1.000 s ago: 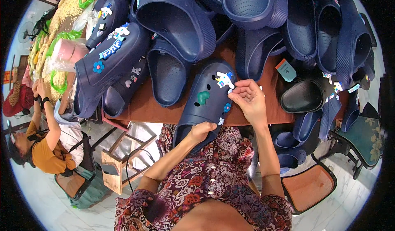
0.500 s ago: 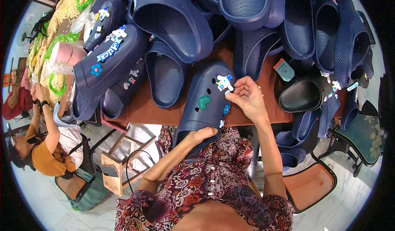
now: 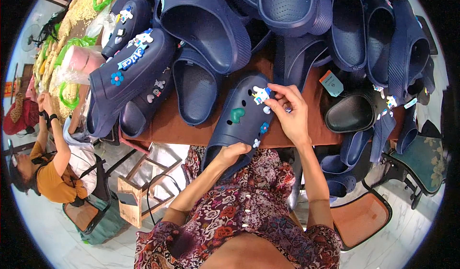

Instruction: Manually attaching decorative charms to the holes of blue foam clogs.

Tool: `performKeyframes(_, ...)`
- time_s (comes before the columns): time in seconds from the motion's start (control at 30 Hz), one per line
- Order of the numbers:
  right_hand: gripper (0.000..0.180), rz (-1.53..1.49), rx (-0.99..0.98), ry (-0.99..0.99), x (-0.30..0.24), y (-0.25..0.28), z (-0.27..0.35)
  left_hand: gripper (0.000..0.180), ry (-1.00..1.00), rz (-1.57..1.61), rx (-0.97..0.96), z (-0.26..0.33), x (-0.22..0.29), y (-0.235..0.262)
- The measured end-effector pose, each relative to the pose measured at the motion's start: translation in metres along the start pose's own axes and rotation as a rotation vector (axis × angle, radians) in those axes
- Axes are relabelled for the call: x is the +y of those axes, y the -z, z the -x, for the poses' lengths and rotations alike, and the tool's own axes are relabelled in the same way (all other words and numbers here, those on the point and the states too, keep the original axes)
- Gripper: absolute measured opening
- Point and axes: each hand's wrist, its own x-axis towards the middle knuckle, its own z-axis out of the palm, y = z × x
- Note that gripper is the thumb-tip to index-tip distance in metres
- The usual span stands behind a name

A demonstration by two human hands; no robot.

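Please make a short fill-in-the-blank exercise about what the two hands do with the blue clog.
1. The left hand grips the navy clog at its ____ end.
2. The right hand pinches a small charm near the clog's ____.
3. The heart charm is ____ in colour.

Missing words: heel; toe; green

Right hand [image 3: 290,113]: shifted slightly left along the toe of the navy clog [image 3: 239,120]; fingertips now closer to the white figure charm [image 3: 261,95], one small pale piece beside them. Left hand [image 3: 233,151]: grip on the clog's near heel edge marginally tightened.
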Motion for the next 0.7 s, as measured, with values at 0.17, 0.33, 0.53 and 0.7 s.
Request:
performKeyframes(0.17, 0.030, 0.033, 0.008, 0.041, -0.002, 0.002, -0.006, 0.076, 0.120, -0.116, -0.076, -0.004, -0.001, 0.020)
performKeyframes(0.33, 0.029, 0.029, -0.005, 0.080, 0.002, 0.004, -0.010, 0.072, 0.084, -0.084, -0.095, -0.005, 0.005, 0.011)
performKeyframes(0.53, 0.034, 0.098, -0.124, 0.029, -0.005, 0.012, -0.013, 0.069, 0.057, -0.054, -0.105, -0.007, 0.007, 0.006)
performKeyframes(0.7, 0.034, -0.049, 0.101, -0.055, 0.001, 0.010, 0.011, 0.067, 0.058, -0.011, -0.082, -0.006, -0.003, 0.012)
